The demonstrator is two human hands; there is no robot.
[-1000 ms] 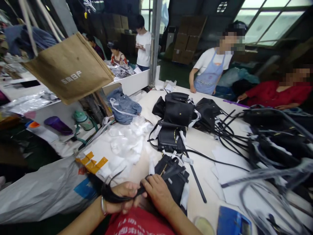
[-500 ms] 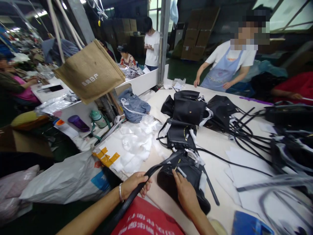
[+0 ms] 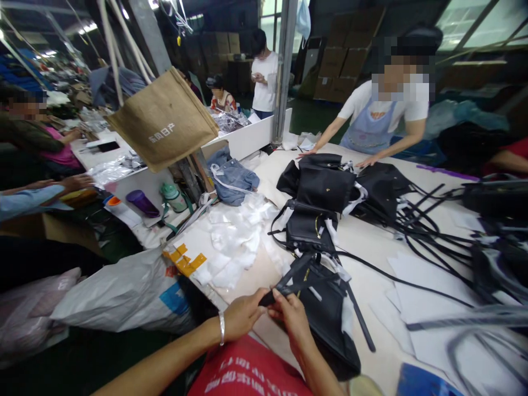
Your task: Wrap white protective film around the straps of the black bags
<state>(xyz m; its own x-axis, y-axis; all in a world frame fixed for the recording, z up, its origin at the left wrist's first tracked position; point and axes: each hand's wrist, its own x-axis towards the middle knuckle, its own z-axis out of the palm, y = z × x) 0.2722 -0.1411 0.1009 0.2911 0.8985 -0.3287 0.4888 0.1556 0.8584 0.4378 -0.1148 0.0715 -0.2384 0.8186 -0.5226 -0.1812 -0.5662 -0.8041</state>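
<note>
While the left hand and right hand pinch a black strap, the black backpack lies just to their right on the white table, long axis slanting away leftward (its wrapped handle farthest).

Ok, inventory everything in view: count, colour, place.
Bags: at least five, black, on white table
Gripped strap: one, black, over nearest bag
Tote bag: one, tan, hanging upper left
Tumbler: one, purple, left of the table
Bottle: one, green, beside the tumbler
Denim bundle: one, blue, table's far left
Crumpled sheets: uncountable, white, table's left
Tape strips: several, orange, table's left edge
Paper sheets: several, white, table's right
Sack: one, grey, below left
Cardboard boxes: several, brown, background
Co-workers: several, varied clothing, around
Unclear object: one, blue, bottom right
Left hand: one, silver bracelet, gripping strap
Right hand: one, bare, gripping strap
</note>
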